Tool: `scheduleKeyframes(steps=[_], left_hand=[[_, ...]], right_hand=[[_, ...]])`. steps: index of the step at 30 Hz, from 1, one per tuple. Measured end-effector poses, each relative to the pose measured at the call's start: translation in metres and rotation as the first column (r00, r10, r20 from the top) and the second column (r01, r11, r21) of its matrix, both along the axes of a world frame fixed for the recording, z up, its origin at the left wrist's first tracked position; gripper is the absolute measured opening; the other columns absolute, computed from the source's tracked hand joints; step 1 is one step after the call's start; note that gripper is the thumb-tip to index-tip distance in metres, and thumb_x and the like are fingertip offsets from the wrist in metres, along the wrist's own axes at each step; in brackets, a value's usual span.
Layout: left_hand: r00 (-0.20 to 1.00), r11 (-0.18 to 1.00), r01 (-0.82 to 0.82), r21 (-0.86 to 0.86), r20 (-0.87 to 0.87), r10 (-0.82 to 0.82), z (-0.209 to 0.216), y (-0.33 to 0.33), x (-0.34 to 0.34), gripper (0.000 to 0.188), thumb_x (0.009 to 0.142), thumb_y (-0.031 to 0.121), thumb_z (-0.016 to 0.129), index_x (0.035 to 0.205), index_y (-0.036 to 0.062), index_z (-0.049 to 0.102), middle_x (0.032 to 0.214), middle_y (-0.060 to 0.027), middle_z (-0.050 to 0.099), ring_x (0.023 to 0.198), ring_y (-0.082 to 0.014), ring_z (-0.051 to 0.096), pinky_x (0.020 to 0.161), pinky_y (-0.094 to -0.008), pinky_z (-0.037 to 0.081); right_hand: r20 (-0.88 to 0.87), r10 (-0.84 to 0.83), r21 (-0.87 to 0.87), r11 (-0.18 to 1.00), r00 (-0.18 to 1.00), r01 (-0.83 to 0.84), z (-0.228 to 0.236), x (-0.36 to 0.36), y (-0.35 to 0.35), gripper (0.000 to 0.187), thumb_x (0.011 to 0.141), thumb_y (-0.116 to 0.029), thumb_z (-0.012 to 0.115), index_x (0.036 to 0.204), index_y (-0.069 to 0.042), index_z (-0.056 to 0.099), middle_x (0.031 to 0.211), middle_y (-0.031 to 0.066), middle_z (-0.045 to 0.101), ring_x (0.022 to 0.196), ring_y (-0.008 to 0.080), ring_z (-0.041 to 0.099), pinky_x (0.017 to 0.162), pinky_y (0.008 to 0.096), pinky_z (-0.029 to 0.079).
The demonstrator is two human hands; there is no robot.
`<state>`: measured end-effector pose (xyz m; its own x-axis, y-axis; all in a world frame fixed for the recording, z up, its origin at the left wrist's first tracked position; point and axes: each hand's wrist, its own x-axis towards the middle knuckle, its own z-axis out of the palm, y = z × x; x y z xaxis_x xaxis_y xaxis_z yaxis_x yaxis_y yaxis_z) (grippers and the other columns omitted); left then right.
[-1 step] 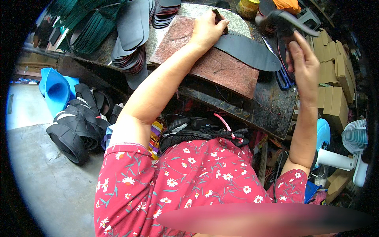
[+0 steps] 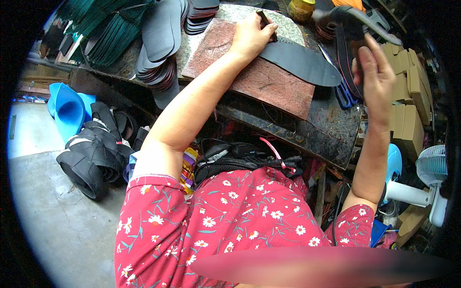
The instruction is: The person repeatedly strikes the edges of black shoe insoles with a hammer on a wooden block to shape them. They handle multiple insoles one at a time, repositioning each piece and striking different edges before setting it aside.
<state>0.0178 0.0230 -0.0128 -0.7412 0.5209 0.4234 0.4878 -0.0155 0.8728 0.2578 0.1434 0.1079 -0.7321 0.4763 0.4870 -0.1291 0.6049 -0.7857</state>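
My left hand (image 2: pixel 250 37) is closed round a short dark punch (image 2: pixel 262 18), its lower end against the far-left end of a black sole piece (image 2: pixel 307 64). Small marks run across the sole beside the tool. Beneath it lies a reddish board (image 2: pixel 285 98), resting on a pale speckled slab (image 2: pixel 283 26). Raised at the right of the bench, my right hand (image 2: pixel 380 79) grips a hammer (image 2: pixel 353 24) with a dark, curved head. Motion smears the hammer, and its handle is mostly hidden by my fingers.
Blue-handled scissors (image 2: pixel 345 93) lie right of the sole. Stacks of black soles (image 2: pixel 161 31) stand at the left, near dark green sheets (image 2: pixel 113 41). A yellow jar (image 2: pixel 301 10) sits at the back. Cardboard boxes (image 2: pixel 410 125) and a fan (image 2: pixel 431 165) are at right.
My right hand and the hammer have shifted slightly to the right. My left hand, the punch and the sole piece stay in place.
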Motion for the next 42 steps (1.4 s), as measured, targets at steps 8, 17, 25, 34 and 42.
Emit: scheduleKeyframes(steps=[8, 17, 25, 34, 42], left_hand=[[0.759, 0.991, -0.107, -0.086, -0.651, 0.025, 0.012, -0.002, 0.019, 0.022, 0.086, 0.026, 0.068, 0.090, 0.0062, 0.058, 0.072, -0.0175, 0.065, 0.069, -0.0362, 0.066, 0.065, -0.0452, 0.053], [0.959, 0.943, -0.065, 0.326, 0.281, -0.031, 0.010, -0.002, -0.002, 0.016, 0.091, 0.016, 0.064, 0.088, 0.0009, 0.062, 0.082, -0.0126, 0.071, 0.067, -0.0188, 0.069, 0.060, -0.0323, 0.056], [0.914, 0.977, -0.202, 0.063, -0.346, 0.211, 0.012, -0.004, 0.013, 0.018, 0.087, 0.027, 0.069, 0.089, 0.0086, 0.065, 0.086, -0.0122, 0.064, 0.082, -0.0328, 0.062, 0.073, -0.0438, 0.048], [0.974, 0.903, -0.148, 0.404, -0.097, 0.203, 0.029, -0.021, 0.003, 0.013, 0.097, 0.012, 0.060, 0.102, 0.0012, 0.056, 0.090, -0.0073, 0.070, 0.087, -0.0138, 0.065, 0.085, -0.0269, 0.049], [0.988, 0.993, -0.105, 0.044, 0.117, 0.100, 0.021, -0.012, 0.003, 0.011, 0.095, 0.013, 0.059, 0.094, 0.0030, 0.059, 0.087, -0.0081, 0.070, 0.081, -0.0153, 0.064, 0.079, -0.0285, 0.050]], right_hand=[[-0.068, -0.030, 0.066, 0.997, 0.997, 0.035, -0.014, -0.033, -0.018, 0.036, 0.099, -0.027, 0.059, 0.132, -0.014, 0.060, 0.069, -0.0031, 0.058, 0.058, 0.0029, 0.049, 0.051, 0.0183, 0.040], [0.359, -0.175, 0.362, 0.931, 0.917, 0.036, -0.039, 0.083, 0.007, 0.043, 0.073, -0.014, 0.075, 0.116, -0.011, 0.070, 0.100, 0.0082, 0.072, 0.089, 0.0205, 0.069, 0.082, 0.0303, 0.051], [0.489, -0.166, 0.583, 0.792, 0.856, -0.179, -0.053, 0.077, 0.016, 0.051, 0.069, -0.020, 0.079, 0.118, -0.019, 0.067, 0.114, 0.0102, 0.061, 0.108, 0.0297, 0.058, 0.093, 0.0390, 0.048], [0.408, -0.024, 0.676, 0.680, 0.913, -0.285, -0.032, -0.003, 0.034, 0.048, 0.082, -0.001, 0.058, 0.127, -0.016, 0.060, 0.120, 0.0101, 0.067, 0.108, 0.0290, 0.065, 0.091, 0.0361, 0.054], [-0.216, -0.627, 0.648, 0.482, 0.748, 0.590, 0.005, 0.046, 0.081, 0.040, 0.089, -0.006, 0.064, 0.129, -0.016, 0.063, 0.119, 0.0082, 0.068, 0.093, 0.0217, 0.070, 0.081, 0.0318, 0.055]])
